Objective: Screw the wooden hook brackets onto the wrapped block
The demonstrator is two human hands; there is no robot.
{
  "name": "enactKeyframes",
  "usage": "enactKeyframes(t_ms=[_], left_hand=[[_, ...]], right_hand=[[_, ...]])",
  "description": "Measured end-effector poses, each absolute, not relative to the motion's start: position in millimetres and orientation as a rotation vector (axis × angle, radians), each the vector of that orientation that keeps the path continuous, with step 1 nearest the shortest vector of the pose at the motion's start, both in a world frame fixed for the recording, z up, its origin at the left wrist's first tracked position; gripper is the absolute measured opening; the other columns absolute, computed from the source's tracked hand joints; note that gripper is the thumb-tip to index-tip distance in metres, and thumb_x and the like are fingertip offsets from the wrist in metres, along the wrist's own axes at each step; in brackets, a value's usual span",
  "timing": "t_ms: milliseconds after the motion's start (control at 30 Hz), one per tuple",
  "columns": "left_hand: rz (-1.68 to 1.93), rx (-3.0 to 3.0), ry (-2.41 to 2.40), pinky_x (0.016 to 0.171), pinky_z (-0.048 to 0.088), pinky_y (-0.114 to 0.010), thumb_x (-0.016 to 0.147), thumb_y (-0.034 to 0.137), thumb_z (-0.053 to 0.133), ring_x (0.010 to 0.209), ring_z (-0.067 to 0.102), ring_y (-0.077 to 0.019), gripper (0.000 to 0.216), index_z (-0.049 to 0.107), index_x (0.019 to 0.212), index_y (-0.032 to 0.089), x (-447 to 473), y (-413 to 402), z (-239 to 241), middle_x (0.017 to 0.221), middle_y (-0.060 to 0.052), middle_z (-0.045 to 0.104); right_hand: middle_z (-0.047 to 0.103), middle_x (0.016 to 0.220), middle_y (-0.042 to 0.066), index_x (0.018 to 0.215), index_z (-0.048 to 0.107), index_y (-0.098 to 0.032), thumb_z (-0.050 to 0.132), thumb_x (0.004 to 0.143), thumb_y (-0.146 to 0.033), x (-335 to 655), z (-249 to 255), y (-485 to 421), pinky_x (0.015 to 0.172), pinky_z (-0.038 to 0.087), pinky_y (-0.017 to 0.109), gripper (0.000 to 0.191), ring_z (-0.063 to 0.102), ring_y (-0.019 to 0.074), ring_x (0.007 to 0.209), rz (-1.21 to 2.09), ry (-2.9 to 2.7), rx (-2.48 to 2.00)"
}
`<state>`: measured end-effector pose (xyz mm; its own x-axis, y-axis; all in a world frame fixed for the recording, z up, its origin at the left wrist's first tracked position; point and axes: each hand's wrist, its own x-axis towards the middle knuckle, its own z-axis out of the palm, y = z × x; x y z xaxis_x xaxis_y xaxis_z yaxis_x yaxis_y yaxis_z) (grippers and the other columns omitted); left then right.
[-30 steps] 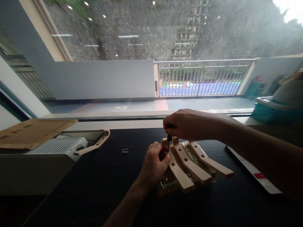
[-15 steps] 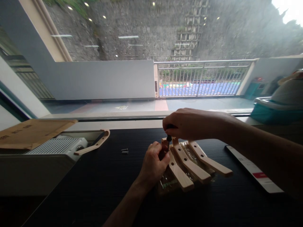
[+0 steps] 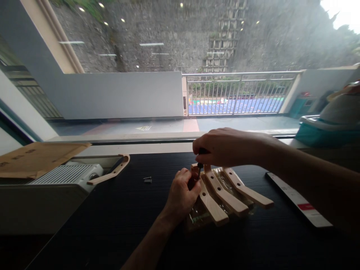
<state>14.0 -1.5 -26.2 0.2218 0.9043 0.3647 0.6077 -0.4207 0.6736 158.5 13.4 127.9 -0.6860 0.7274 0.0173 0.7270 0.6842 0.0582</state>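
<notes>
Three curved pale wooden pieces (image 3: pixel 222 195) with screw holes lie fanned out on a clear plastic bag (image 3: pixel 198 217) on the black table (image 3: pixel 112 225). My left hand (image 3: pixel 181 193) is closed around the near end of the leftmost wooden piece. My right hand (image 3: pixel 222 147) is closed over the black handle of a small screwdriver (image 3: pixel 199 165), held upright with its tip at that piece. Two loose screws (image 3: pixel 147 179) lie on the table to the left.
A fourth curved wooden piece (image 3: pixel 112 172) leans on a white radiator-like unit (image 3: pixel 67 174) at the left, with cardboard (image 3: pixel 36 157) on top. A white strip with a red mark (image 3: pixel 298 204) lies at the right. A teal and white container (image 3: pixel 329 127) stands far right by the window.
Both hands stay where they were on the tool and wooden piece; the view has only shifted slightly.
</notes>
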Motion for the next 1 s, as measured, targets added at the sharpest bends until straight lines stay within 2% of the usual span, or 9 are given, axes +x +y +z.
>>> enactKeyframes(t_ms=[133, 367, 600, 800, 900, 1000], left_hand=[[1.052, 2.095, 1.401, 0.075, 0.044, -0.033, 0.079, 0.021, 0.051, 0.078, 0.05, -0.0177, 0.007, 0.056, 0.079, 0.017, 13.6, -0.6, -28.2, 0.08, -0.002, 0.052], [1.034, 2.102, 1.435, 0.073, 0.044, -0.032, 0.078, 0.021, 0.051, 0.077, 0.05, -0.0179, 0.006, 0.054, 0.076, 0.017, 15.2, -2.1, -26.5, 0.078, -0.002, 0.051], [1.053, 2.136, 1.422, 0.071, 0.043, -0.032, 0.077, 0.019, 0.05, 0.076, 0.049, -0.0178, 0.004, 0.053, 0.074, 0.018, 14.6, -0.3, -28.0, 0.077, -0.002, 0.05], [1.064, 2.147, 1.396, 0.072, 0.043, -0.032, 0.078, 0.019, 0.05, 0.076, 0.049, -0.0174, 0.004, 0.054, 0.077, 0.018, 13.9, -0.1, -28.6, 0.078, -0.002, 0.05], [1.061, 2.153, 1.409, 0.072, 0.043, -0.031, 0.078, 0.019, 0.05, 0.076, 0.048, -0.0172, 0.005, 0.054, 0.075, 0.018, 14.3, -0.8, -28.0, 0.076, -0.002, 0.05], [1.055, 2.154, 1.428, 0.071, 0.043, -0.031, 0.077, 0.019, 0.05, 0.075, 0.049, -0.017, 0.005, 0.054, 0.074, 0.018, 14.9, -1.6, -27.3, 0.076, -0.002, 0.05]], right_hand=[[0.062, 0.068, -0.001, 0.079, 0.063, -0.022, 0.046, 0.082, -0.025, 167.8, 134.0, 15.3, 0.05, 0.028, 0.023, 0.018, 0.046, 0.0079, 0.053, -0.089, 2.865, 1.229], [0.061, 0.066, 0.002, 0.076, 0.062, -0.017, 0.047, 0.081, -0.019, 160.8, 125.7, 13.9, 0.05, 0.027, 0.024, 0.016, 0.043, 0.0086, 0.053, 0.078, 2.819, 1.286], [0.061, 0.065, 0.003, 0.077, 0.063, -0.015, 0.042, 0.085, -0.024, 158.9, 123.1, 11.9, 0.048, 0.027, 0.025, 0.024, 0.042, 0.0088, 0.051, 0.13, 2.851, 1.305], [0.064, 0.07, -0.001, 0.086, 0.062, -0.021, 0.044, 0.084, -0.029, 171.9, 128.0, 20.2, 0.05, 0.031, 0.022, 0.02, 0.048, 0.0073, 0.052, -0.23, 2.906, 1.224], [0.062, 0.067, 0.0, 0.076, 0.061, -0.018, 0.042, 0.086, -0.027, 170.4, 126.5, 19.2, 0.051, 0.03, 0.023, 0.024, 0.047, 0.0074, 0.053, -0.136, 2.93, 1.206], [0.06, 0.064, 0.001, 0.073, 0.06, -0.016, 0.042, 0.086, -0.028, 162.5, 122.6, 15.0, 0.049, 0.029, 0.024, 0.025, 0.043, 0.0081, 0.052, 0.036, 2.961, 1.223]])
